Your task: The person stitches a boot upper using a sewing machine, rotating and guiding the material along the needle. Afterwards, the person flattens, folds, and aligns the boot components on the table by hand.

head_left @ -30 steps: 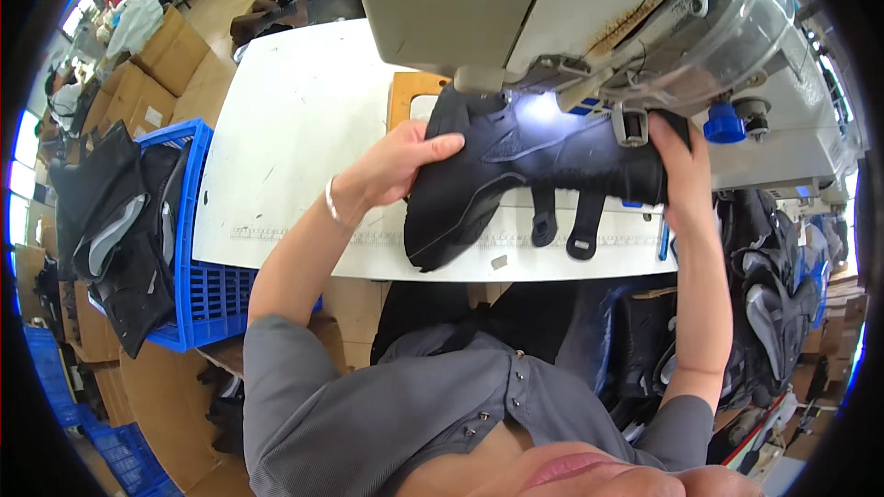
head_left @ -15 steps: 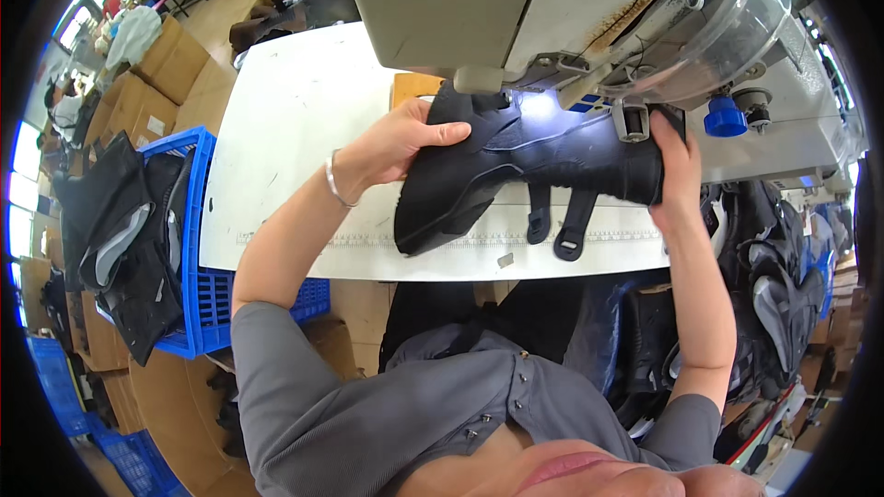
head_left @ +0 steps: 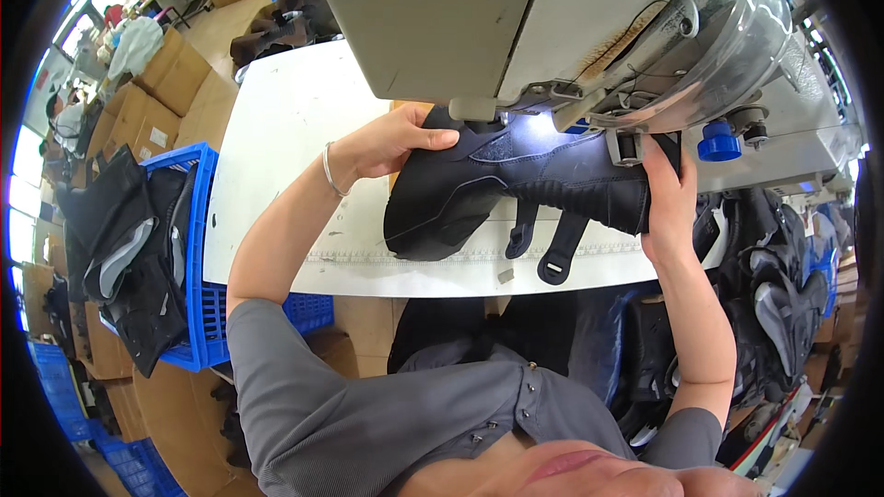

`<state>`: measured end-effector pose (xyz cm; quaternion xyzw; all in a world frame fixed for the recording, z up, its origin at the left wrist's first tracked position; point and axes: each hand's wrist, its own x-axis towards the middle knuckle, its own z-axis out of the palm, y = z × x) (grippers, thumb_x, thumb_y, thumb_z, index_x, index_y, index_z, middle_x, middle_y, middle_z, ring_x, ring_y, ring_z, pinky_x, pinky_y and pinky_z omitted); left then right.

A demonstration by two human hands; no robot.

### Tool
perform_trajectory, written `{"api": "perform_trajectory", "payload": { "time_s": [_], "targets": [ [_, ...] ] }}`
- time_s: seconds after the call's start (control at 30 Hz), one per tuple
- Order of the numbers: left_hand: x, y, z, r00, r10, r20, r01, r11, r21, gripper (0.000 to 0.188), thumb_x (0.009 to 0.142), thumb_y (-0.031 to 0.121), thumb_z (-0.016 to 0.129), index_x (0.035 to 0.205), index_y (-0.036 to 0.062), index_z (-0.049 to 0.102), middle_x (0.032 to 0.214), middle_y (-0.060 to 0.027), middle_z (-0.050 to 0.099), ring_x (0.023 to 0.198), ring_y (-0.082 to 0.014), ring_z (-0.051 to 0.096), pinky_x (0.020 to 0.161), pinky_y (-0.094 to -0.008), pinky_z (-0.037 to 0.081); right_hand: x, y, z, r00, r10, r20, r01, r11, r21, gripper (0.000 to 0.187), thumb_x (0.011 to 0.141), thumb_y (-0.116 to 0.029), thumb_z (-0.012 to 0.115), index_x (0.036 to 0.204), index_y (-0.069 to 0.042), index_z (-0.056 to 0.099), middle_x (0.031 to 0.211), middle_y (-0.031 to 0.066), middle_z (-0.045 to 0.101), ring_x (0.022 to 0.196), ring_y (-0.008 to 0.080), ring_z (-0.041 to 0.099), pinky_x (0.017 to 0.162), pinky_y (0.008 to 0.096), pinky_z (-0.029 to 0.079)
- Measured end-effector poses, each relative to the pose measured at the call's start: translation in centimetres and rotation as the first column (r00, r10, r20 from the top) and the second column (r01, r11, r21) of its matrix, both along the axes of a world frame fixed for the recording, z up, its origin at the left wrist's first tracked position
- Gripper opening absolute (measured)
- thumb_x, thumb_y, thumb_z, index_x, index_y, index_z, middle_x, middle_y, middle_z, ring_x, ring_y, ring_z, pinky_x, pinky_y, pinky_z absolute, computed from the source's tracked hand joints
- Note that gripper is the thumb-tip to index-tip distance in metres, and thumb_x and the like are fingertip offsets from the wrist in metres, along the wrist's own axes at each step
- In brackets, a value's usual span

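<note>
A black boot upper [head_left: 451, 193] lies across the white sewing table under the lit needle area of a sewing machine [head_left: 442, 18]. My left hand [head_left: 391, 144] grips its far left edge, thumb on top and fingers hidden beneath. At the opposite end, my right hand [head_left: 669, 193] is closed around the boot upper's right edge, its fingertips partly hidden. Two black straps hang from the near side, and the longer strap [head_left: 566, 244] has a slotted end. The needle itself cannot be made out behind the machine head.
A blue crate [head_left: 198, 313] stands left of the white table [head_left: 276, 175], with black pieces [head_left: 138, 248] piled over it. More black and grey pieces [head_left: 769, 285] are heaped at the right. A blue knob [head_left: 718, 142] juts from the machine near my right hand. Cardboard boxes [head_left: 138, 120] stand farther left.
The boot upper has shifted slightly left under the machine, and its straps have swung left. Both hands keep their hold. The whole view has tilted a little, so the table appears lower.
</note>
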<state>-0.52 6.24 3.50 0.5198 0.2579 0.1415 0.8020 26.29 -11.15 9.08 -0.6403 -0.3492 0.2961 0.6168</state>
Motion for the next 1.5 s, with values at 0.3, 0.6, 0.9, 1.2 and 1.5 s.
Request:
{"api": "perform_trajectory", "payload": {
  "time_s": [0.3, 0.6, 0.9, 1.2, 1.5],
  "targets": [
    [0.7, 0.0, 0.6, 0.99, -0.135, 0.032, 0.138, 0.987, -0.083, 0.052, 0.086, 0.016, 0.069, 0.131, 0.003, 0.046, 0.12, -0.0086, 0.059, 0.106, -0.0165, 0.059, 0.094, -0.0307, 0.048, 0.0, -0.2, -0.3, 0.995, 0.04, -0.09, -0.035, 0.998, 0.052, 0.036, 0.085, -0.026, 0.068, 0.111, -0.004, 0.057, 0.098, 0.0037, 0.058, 0.09, 0.011, 0.051, 0.084, 0.0268, 0.041],
    [0.6, -0.7, 3.4, 0.986, 0.056, -0.158, 0.044, 0.824, 0.565, 0.058, 0.079, 0.01, 0.074, 0.13, 0.0007, 0.048, 0.127, -0.0093, 0.054, 0.118, -0.0192, 0.048, 0.102, -0.0307, 0.038, -3.3, -1.1, 0.2, 0.998, -0.008, 0.062, -0.002, 0.987, 0.162, 0.029, 0.09, -0.023, 0.061, 0.107, 0.0, 0.058, 0.089, 0.0014, 0.059, 0.082, 0.0091, 0.051, 0.077, 0.0248, 0.043],
    [0.7, 0.2, 0.9, 0.998, 0.03, -0.051, 0.0, 0.867, 0.497, 0.059, 0.08, 0.013, 0.074, 0.131, 0.0011, 0.047, 0.128, -0.0092, 0.054, 0.118, -0.0188, 0.048, 0.102, -0.0311, 0.039, -2.2, -0.9, -0.1, 0.996, 0.027, 0.085, -0.04, 0.985, 0.166, 0.024, 0.089, -0.024, 0.062, 0.1, -0.003, 0.058, 0.082, -0.0019, 0.054, 0.075, 0.0067, 0.045, 0.07, 0.0228, 0.039],
    [0.1, 2.1, -1.4, 0.997, -0.075, 0.026, 0.078, 0.991, -0.108, 0.038, 0.09, 0.022, 0.063, 0.121, 0.0021, 0.053, 0.109, -0.0075, 0.064, 0.093, -0.0143, 0.065, 0.083, -0.0269, 0.055, 0.4, -1.3, 3.2, 0.91, 0.237, 0.34, -0.112, 0.931, -0.348, 0.043, 0.085, -0.028, 0.069, 0.113, 0.001, 0.056, 0.096, 0.0068, 0.062, 0.089, 0.0135, 0.057, 0.082, 0.0272, 0.046],
    [0.2, 0.8, 2.2, 0.998, -0.005, -0.067, 0.021, 0.969, 0.244, 0.036, 0.086, 0.019, 0.067, 0.117, 0.0016, 0.059, 0.103, -0.0089, 0.065, 0.089, -0.0153, 0.064, 0.078, -0.0272, 0.054, -1.3, -1.1, 2.5, 0.973, 0.23, -0.037, -0.233, 0.962, -0.144, 0.044, 0.083, -0.017, 0.071, 0.117, 0.003, 0.05, 0.104, 0.0089, 0.06, 0.092, 0.0151, 0.059, 0.08, 0.0296, 0.05]
  ]
}}
